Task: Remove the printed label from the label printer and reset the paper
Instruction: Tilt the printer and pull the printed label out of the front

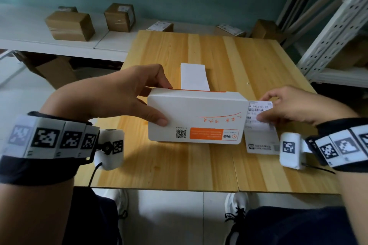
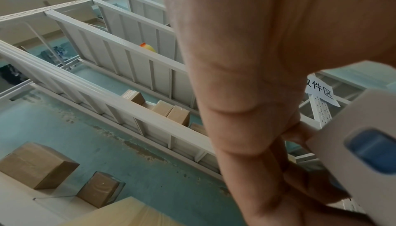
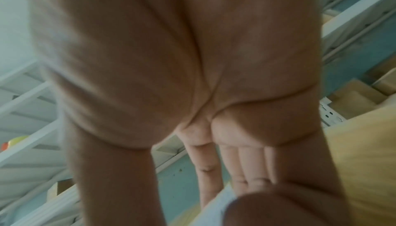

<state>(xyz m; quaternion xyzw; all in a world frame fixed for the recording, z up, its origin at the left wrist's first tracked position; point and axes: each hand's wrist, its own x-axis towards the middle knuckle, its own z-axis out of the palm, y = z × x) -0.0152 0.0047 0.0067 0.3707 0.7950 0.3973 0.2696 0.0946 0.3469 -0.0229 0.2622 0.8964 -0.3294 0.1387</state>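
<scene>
Printed label (image 1: 259,114) pinched in right hand (image 1: 294,105); left hand (image 1: 119,93) grips label printer (image 1: 196,117).

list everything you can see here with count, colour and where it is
label printer: one, white with an orange strip, middle of the table
printed label: one, white with black barcode, sticking out of the printer's right end
blank paper: one white strip, behind the printer
second label: one, white, flat on the table under the printed one
table: one, light wood
cardboard boxes: several, brown, on the white shelf behind the table
metal rack: one, white, at right
shoes: two, white, on the floor under the table edge
wrist cameras: two, white, on marker bands
left hand: grips the printer's left end
right hand: pinches the printed label
</scene>
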